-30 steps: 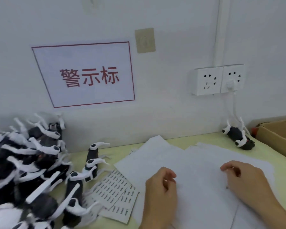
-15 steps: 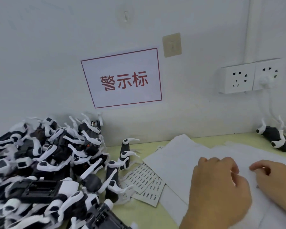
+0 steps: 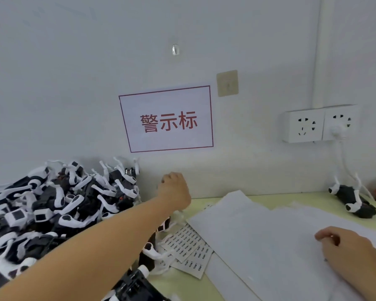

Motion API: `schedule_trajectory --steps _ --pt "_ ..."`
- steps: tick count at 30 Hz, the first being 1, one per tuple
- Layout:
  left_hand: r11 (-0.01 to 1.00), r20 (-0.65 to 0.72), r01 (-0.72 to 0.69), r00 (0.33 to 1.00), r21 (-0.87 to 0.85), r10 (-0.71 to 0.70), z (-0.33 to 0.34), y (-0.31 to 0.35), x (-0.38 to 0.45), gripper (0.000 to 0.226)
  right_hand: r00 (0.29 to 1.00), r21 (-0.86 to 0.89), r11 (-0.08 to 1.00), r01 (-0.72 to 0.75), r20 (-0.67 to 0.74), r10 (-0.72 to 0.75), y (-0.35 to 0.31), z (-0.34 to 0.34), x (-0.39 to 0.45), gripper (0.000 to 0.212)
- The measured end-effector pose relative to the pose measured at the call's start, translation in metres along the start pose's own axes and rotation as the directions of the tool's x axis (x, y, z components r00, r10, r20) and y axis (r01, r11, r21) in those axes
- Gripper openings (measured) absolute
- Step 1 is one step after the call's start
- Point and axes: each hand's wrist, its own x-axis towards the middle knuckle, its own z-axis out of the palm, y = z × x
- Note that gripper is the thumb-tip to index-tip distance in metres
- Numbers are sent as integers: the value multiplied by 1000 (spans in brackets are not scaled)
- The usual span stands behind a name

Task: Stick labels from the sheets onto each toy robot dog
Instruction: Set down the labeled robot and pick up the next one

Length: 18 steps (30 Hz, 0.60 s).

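A heap of black-and-white toy robot dogs (image 3: 59,205) fills the left of the yellow-green table against the wall. My left hand (image 3: 175,192) reaches to the heap's right edge, fingers curled down over a toy robot dog (image 3: 164,225) whose white legs stick out beneath it. Label sheets (image 3: 187,246) printed with small labels lie beside that dog. My right hand (image 3: 352,250) rests on large white sheets (image 3: 258,235), thumb and forefinger pinched together on what looks like a small label. One more dog (image 3: 352,200) lies on its side at the far right.
The wall stands close behind the table, with a red-lettered sign (image 3: 167,120) and a double socket (image 3: 319,124) whose white cable hangs down to the lone dog. Another dog (image 3: 135,285) lies at the near edge under my left forearm.
My left hand has left the white sheets and stretched forward-left to the dog at the heap's edge. The view has swung left and up. My right hand stays on the sheets.
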Motion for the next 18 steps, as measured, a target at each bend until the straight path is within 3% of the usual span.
schedule_trajectory --steps 3,8,11,14,18 --pt "986 168 159 975 -57 -147 12 -14 17 65 1000 18 1000 15 7 -16 0 0 -1 33" --pt "971 262 175 956 -161 -129 31 -20 25 45 1000 69 998 6 12 -7 -1 -3 -2 33" --pt "946 320 160 945 -284 -64 31 -21 29 57 1000 80 997 16 9 -17 1 -2 -1 33" --pt "913 215 110 976 -393 -25 18 -16 16 67 1000 90 996 10 1 -10 4 -1 0 34" --pt "737 23 113 991 -666 -131 -8 3 -13 14 1000 97 995 27 -14 -26 8 -1 1 34"
